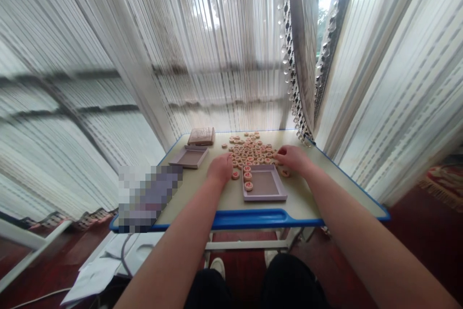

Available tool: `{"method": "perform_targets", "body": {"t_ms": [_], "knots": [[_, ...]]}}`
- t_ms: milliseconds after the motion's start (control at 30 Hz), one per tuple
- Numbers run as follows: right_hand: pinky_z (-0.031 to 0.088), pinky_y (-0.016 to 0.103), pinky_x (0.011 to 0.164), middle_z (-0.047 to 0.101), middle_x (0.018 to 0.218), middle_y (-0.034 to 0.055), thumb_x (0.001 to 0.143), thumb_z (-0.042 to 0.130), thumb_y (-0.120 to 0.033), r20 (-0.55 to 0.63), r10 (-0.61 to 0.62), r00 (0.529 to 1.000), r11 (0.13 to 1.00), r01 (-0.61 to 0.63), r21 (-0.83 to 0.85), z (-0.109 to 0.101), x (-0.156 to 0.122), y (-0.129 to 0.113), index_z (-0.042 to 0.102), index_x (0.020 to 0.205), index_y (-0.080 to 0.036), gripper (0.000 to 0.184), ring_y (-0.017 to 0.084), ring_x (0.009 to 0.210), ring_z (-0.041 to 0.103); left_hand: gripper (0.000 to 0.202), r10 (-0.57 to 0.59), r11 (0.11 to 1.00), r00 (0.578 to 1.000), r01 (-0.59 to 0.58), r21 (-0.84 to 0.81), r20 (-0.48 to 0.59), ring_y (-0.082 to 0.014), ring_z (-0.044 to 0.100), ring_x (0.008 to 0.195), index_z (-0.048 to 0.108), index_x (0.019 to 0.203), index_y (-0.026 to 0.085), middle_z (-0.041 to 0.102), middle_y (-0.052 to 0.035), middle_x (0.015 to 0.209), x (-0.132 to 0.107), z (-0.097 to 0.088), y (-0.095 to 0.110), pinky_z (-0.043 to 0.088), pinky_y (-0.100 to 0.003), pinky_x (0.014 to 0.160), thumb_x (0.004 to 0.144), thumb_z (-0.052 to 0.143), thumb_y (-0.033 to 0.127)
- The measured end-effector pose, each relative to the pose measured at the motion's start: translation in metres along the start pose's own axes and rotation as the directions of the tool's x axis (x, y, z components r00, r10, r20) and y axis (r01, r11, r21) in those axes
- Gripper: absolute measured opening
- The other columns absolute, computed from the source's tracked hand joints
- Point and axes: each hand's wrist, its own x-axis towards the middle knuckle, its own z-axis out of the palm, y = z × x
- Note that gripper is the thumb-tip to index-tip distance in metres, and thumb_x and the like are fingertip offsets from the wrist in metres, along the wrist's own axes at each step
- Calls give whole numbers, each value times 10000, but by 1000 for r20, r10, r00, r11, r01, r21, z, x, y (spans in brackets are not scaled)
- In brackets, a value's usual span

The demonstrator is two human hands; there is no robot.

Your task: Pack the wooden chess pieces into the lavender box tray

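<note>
A loose heap of round wooden Chinese chess pieces [249, 152] with red or dark characters lies on the table. At its left edge is my left hand [220, 167], fingers curled inward; whatever they hold is hidden. My right hand [292, 158] is at the heap's right edge, thumb and fingertips closed on a Chinese chess piece [275, 154]. Between my hands, nearer to me, sits a shallow open box tray [265, 198] with three red-marked pieces [248, 186] lined along its left side. Single pieces lie just outside it: one on the left [235, 175], another below my right hand [285, 173].
A second shallow box part [188, 158] lies at the left, with a brown folded or boxed item [201, 136] behind it. A pixelated flat object [155, 195] is at the front left. The table [347, 193] has a blue rim; curtains [231, 48] hang behind it.
</note>
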Motion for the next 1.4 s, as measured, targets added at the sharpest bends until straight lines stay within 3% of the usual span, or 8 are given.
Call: {"method": "perform_targets", "body": {"t_ms": [200,367,533,667,833,967,1267,1400], "knots": [[333,327,960,643,1043,57,803,509,-331,-56,-299,953,954,297,-38,11,0,-8,701,929,-227,252,194,1001,550,372,41,997,999,-43,69,26,-208,578,1029,646,1035,173,647,-93,1100,1,3,-1,418,-302,907,863,322,229],[277,354,1042,567,1242,36,851,431,-323,-55,-318,947,947,320,40,22,5,-8,615,1143,-235,356,194,1182,457,349,102,994,995,-102,29,-11,-180,551,1065,632,1036,163,632,-85,1126,3,5,-4,388,-281,948,859,334,201],[221,377,1092,470,1343,1,910,307,-329,76,-354,932,933,345,107,27,8,-16,505,1275,-252,422,198,1303,317,370,160,986,986,-162,35,54,-182,478,1165,577,1134,156,557,-88,1247,3,8,-5,328,-297,1010,867,334,232],[271,376,1063,508,1309,36,920,282,-359,94,-314,945,946,302,121,24,5,-22,534,1249,-239,432,216,1260,385,336,143,989,990,-144,25,18,-188,537,1059,608,1048,164,629,-91,1107,1,6,-4,377,-298,949,868,342,263],[283,375,1044,544,1269,72,924,278,-326,-9,-338,941,938,338,75,24,7,-19,565,1208,-204,421,206,1214,436,325,116,993,992,-114,34,-46,-192,541,1016,595,1050,120,622,-113,1073,1,5,-4,390,-299,927,855,375,257],[248,364,1066,486,1328,70,937,232,-359,39,-305,952,952,303,48,30,13,-12,545,1230,-197,458,190,1268,376,311,154,988,988,-154,34,1,-178,539,1038,622,1015,156,629,-81,1095,1,6,-5,374,-277,945,851,371,234],[334,356,1015,571,1235,67,933,263,-379,15,-355,935,932,352,92,30,14,-13,614,1131,-229,430,181,1182,475,292,75,996,996,-78,43,55,-180,577,972,646,955,201,658,-62,1045,-1,1,0,406,-270,868,823,385,195],[272,369,1058,516,1300,63,930,265,-397,43,-368,929,926,362,109,31,14,-16,561,1209,-214,446,189,1258,391,289,83,995,996,-85,49,38,-180,580,964,643,955,200,660,-62,1037,0,2,-1,408,-271,861,813,392,191]]}}
